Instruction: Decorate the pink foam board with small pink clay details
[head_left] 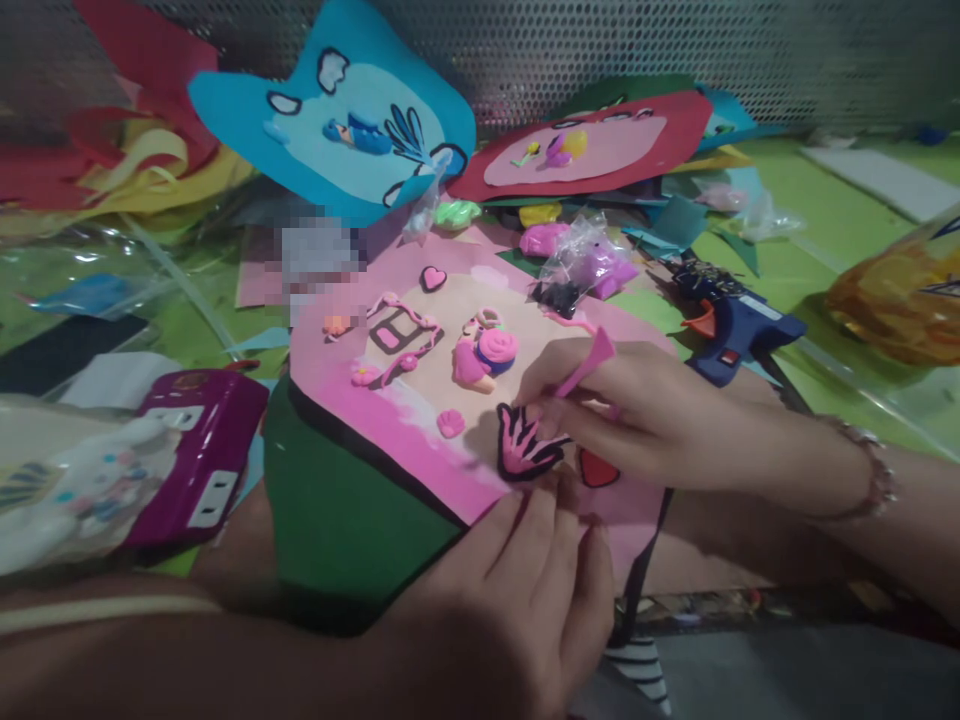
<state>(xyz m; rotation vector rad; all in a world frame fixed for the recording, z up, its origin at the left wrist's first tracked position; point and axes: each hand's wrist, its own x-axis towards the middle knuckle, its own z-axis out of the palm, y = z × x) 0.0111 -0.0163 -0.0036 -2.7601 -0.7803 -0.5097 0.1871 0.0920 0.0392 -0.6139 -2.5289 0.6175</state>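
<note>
My right hand (592, 410) pinches a pink modelling tool (589, 362) with a flared upper end. Its lower end is hidden by the fingers, above a black-outlined pink clay coral shape (525, 447). My left hand (536, 560) lies over the near edge of the pink card (427, 445), fingers stretched out and tips close to the coral shape. On the card are a pink-and-purple clay snail-like figure (487, 350), a clay shell (451, 424), a clay heart (433, 278) and a frame shape (405, 332). A red clay piece (598, 466) is partly covered by my right hand.
A blue cut-out (262, 110) and a red cut-out (686, 125) lean at the back. Bagged pink clay (600, 265) lies behind the card. A blue glue-gun-like tool (750, 330) is at right, a purple case (206, 440) at left. A green sheet (337, 520) sits beneath the card.
</note>
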